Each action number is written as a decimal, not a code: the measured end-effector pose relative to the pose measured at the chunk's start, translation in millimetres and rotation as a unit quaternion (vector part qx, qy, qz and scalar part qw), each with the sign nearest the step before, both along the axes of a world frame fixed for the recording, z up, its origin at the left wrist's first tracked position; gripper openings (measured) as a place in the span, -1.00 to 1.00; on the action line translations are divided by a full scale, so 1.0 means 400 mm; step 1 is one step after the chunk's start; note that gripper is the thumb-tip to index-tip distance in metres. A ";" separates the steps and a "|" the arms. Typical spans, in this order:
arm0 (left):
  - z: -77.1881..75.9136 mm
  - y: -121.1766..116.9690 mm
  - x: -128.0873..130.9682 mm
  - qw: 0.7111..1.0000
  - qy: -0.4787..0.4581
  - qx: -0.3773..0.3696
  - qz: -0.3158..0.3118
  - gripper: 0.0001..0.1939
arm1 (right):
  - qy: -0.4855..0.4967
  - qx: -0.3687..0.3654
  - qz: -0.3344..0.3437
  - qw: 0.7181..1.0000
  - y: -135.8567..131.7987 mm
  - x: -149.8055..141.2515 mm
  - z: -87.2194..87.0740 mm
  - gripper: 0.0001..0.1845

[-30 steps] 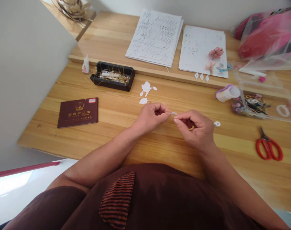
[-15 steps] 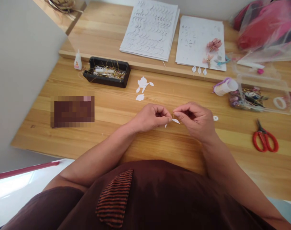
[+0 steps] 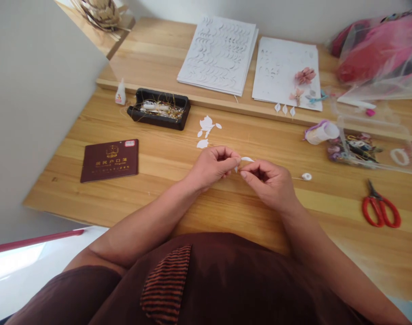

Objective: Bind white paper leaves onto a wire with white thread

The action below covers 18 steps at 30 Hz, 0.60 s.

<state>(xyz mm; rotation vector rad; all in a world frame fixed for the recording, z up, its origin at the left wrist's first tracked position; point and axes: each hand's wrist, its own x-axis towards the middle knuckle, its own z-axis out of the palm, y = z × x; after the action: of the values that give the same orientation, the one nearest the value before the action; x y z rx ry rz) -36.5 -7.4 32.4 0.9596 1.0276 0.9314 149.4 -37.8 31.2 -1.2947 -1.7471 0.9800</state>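
My left hand (image 3: 214,165) and my right hand (image 3: 269,183) meet fingertip to fingertip above the wooden table (image 3: 152,180). Both are closed in a pinch on a small white paper petal (image 3: 246,159) that sticks out between them. A second tiny white piece shows just below the left fingertips. Several loose white paper petals (image 3: 206,128) lie on the table just beyond my left hand.
Red scissors (image 3: 380,210) lie at the right. A black tray (image 3: 160,109) of gold wire, a glue bottle (image 3: 120,93) and a dark red booklet (image 3: 110,159) are at the left. Cut paper sheets (image 3: 221,54), a clear box (image 3: 372,144) and a small white ring (image 3: 306,176) sit beyond.
The hands have stayed pinched together on the petal, turning it slightly; the petal now points up and right of the fingertips. The camera view has shifted a little.
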 end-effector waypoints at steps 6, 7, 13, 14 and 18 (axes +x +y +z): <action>-0.001 0.000 -0.007 0.995 0.085 0.052 -0.007 -0.84 | -0.076 0.134 -0.027 0.988 -0.013 -0.008 0.027 -0.93; -0.001 0.000 -0.008 0.993 0.099 0.058 -0.019 -0.84 | -0.084 0.154 -0.030 0.984 -0.012 -0.007 0.032 -0.93; -0.003 -0.005 -0.010 0.988 0.103 0.066 -0.096 -0.88 | -0.103 0.177 -0.039 0.978 0.002 0.013 0.044 -0.92; -0.003 -0.005 -0.011 0.988 0.094 0.061 -0.107 -0.88 | -0.097 0.166 -0.040 0.980 0.005 0.017 0.044 -0.92; 0.000 -0.008 -0.015 0.987 0.053 0.014 -0.152 -0.85 | -0.043 0.067 -0.038 0.996 0.021 0.031 0.036 -0.93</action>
<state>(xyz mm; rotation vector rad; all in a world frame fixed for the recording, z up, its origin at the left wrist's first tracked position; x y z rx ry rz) -42.5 -10.5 32.3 1.1629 0.9254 0.6487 161.7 -29.3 45.6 -1.3237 -1.7829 0.7600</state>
